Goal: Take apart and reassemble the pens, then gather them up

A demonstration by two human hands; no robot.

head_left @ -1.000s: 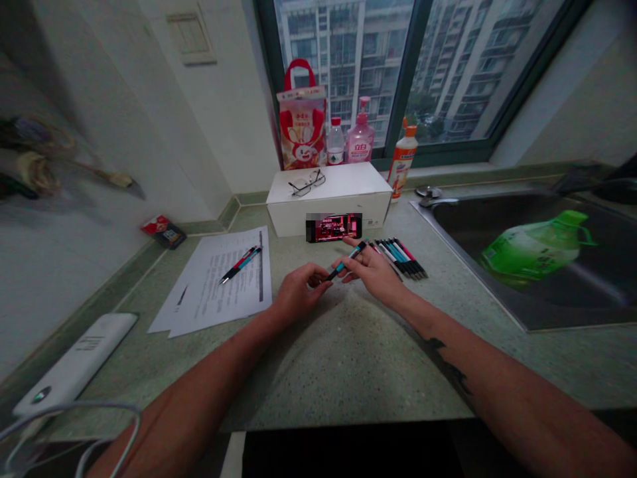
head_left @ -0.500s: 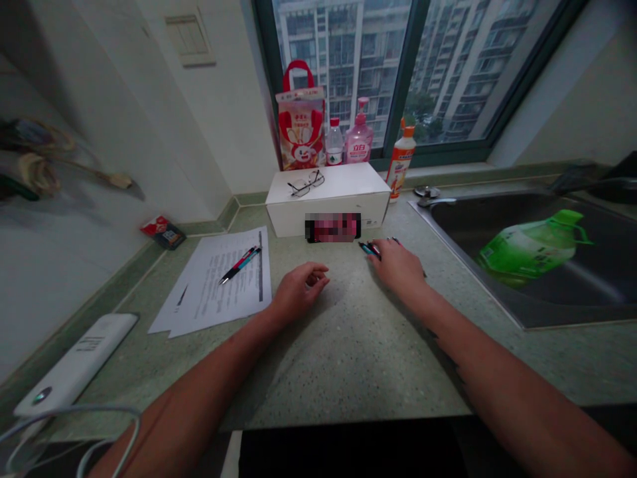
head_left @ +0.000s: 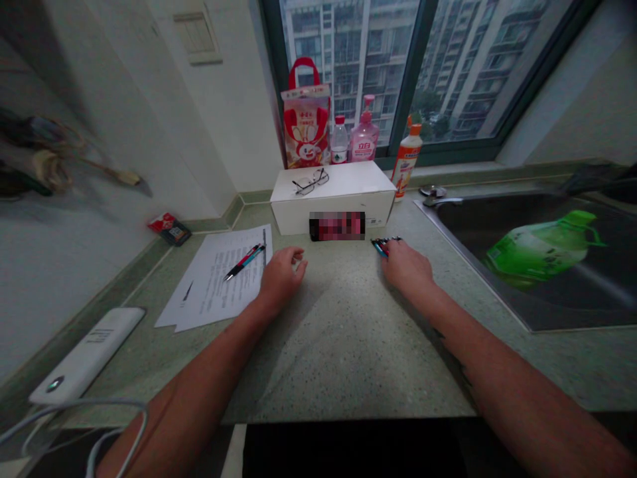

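Observation:
My right hand [head_left: 408,267] rests low on the counter with its fingers curled over several pens [head_left: 380,247]. Their dark and teal ends poke out past the fingertips; my hand hides the rest. To the left, my left hand [head_left: 281,273] hovers by the right edge of the printed papers [head_left: 213,292], its fingers loosely bent, thumb apart, nothing in it. Two pens, one with red and one with teal [head_left: 245,263], lie side by side across the top sheet. Between and beyond my hands, a dark and pink item [head_left: 337,226], blurred out, is in front of the white box [head_left: 288,216].
Eyeglasses [head_left: 311,181] lie on the box. Behind it are a red bag [head_left: 306,129], a small bottle and a pink pump bottle [head_left: 364,141]. A sink [head_left: 507,315] with a green jug [head_left: 542,249] is at right. A white power strip [head_left: 92,352] and cable lie at left.
My left hand has moved left toward the papers. My right hand has shifted slightly right, its fingers drawn closer over the pens. The whole view has shifted a little.

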